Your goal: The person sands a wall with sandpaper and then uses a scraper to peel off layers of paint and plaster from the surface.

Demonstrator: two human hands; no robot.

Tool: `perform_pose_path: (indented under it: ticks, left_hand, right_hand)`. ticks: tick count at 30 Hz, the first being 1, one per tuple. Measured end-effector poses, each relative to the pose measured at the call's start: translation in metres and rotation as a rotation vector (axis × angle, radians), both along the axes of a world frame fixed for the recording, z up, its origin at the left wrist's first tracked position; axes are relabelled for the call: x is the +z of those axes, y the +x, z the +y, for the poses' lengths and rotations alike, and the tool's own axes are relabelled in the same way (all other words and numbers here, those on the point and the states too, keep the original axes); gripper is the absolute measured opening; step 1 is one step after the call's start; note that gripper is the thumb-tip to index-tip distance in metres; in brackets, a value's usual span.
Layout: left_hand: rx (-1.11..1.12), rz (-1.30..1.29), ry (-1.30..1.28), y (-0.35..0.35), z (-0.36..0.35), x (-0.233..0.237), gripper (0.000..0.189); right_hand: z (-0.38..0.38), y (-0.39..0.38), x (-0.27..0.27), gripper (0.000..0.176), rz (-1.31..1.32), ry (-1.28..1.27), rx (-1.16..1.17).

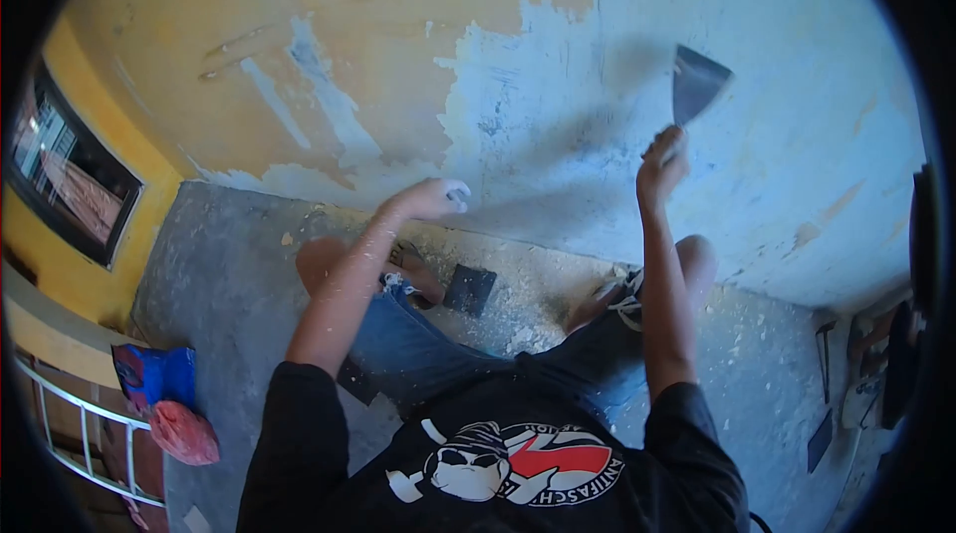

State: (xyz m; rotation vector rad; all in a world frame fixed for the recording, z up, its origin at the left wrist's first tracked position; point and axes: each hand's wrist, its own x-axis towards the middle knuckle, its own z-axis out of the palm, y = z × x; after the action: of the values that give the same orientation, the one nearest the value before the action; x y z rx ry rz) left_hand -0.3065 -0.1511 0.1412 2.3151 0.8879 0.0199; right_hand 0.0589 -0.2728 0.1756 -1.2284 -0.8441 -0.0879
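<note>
"So, where is the scraper [700, 85]?"

"Up in the right hand [663, 169], whose grip is closed round the handle; the wide blade points upward in front of the pale part of the wall [807, 125]."

"And the left hand [428, 200]?"

"It hangs lower, in front of the wall's base, fingers bent, tips whitened. Whether that grip has anything in it, one cannot tell."

"What lies below?"

"Pale flakes [528, 299] are strewn over the floor [239, 264], with a dark square piece [469, 291] near the left foot [426, 286]. Off to the left, a blue bag [169, 376] and a pink bag [183, 433] sit side by side."
</note>
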Motion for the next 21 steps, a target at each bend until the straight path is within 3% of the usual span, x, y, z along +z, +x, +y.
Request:
perform_pose_path:
  ticks: [2,3,4,6,7,9,11,12,13,16,17,20,21]
  left_hand:
    - [-0.023,-0.043,0.033,-0.011,-0.006,0.039,0.041]
    - [-0.065,-0.051,0.042,-0.021,-0.014,0.047,0.041]
    - [-0.055,-0.049,0.033,-0.035,-0.019,0.055,0.041]
    - [-0.207,0.089,0.092,-0.06,-0.011,0.078,0.04]
    - [-0.155,0.052,0.038,-0.078,0.005,0.081,0.04]
    - [-0.098,0.024,-0.04,-0.122,0.016,0.066,0.039]
    - [0.318,-0.026,-0.092,-0.151,0.028,0.064,0.039]
    - [0.32,-0.015,-0.111,-0.173,0.033,0.041,0.039]
    - [0.321,0.028,-0.124,-0.195,0.048,0.016,0.042]
    - [0.157,0.059,0.056,-0.205,0.06,-0.034,0.038]
    - [0.169,0.063,0.046,-0.213,0.058,-0.035,0.038]
    - [0.303,-0.284,-0.131,-0.165,0.0,-0.039,0.035]
    - [0.346,-0.4,-0.185,-0.151,-0.02,-0.04,0.034]
  right_hand:
    - [-0.004,0.006,-0.005,0.049,-0.132,0.292,-0.03]
    - [0.004,0.017,-0.014,0.048,-0.161,0.253,0.043]
    - [-0.004,0.011,-0.006,0.051,-0.041,0.019,0.076]
    - [-0.006,0.018,-0.015,0.05,-0.082,0.136,-0.051]
    - [-0.004,0.024,-0.014,0.05,-0.088,0.143,-0.048]
    - [-0.009,0.028,-0.029,0.052,0.046,-0.037,-0.064]
    - [0.001,0.047,-0.034,0.053,0.072,-0.085,-0.007]
    - [-0.005,0.047,-0.048,0.054,0.117,-0.17,0.045]
    - [-0.012,0.037,-0.04,0.054,0.093,-0.157,-0.072]
    - [-0.024,0.016,-0.005,0.055,-0.167,0.317,0.009]
    - [-0.024,0.016,-0.003,0.055,-0.204,0.309,-0.023]
    - [-0.011,0.014,-0.029,0.052,-0.25,0.19,-0.066]
    - [-0.01,0.006,-0.04,0.051,-0.062,0.045,-0.07]
